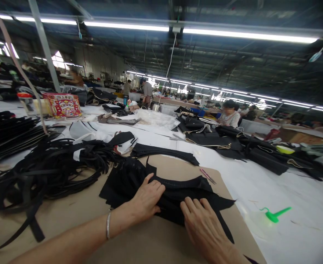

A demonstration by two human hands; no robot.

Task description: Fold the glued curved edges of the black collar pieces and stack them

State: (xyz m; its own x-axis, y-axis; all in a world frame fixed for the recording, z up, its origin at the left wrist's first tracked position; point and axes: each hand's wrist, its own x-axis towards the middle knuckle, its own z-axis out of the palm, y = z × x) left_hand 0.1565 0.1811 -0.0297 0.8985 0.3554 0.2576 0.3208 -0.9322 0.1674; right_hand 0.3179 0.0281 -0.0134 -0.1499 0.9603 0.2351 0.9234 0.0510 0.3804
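Observation:
Both of my hands are on a black fabric piece (175,200) that lies over other black pieces on a brown board (139,242). My left hand (149,194) grips its near edge, thumb below and fingers curled on top. To the right, my right hand (198,218) has its fingers bent over the same edge; its thumb is hidden. A curved black piece (164,152) lies just beyond the board. Thread snips (207,176) with pinkish handles rest near the board's far right corner.
Left of my hands sits a tangled heap of black strips (54,172). A bottle with a green nozzle (273,216) stands on the white table at right. Black bag parts (213,137) are piled farther back, near a seated person (230,115). A red patterned packet (64,105) stands at left.

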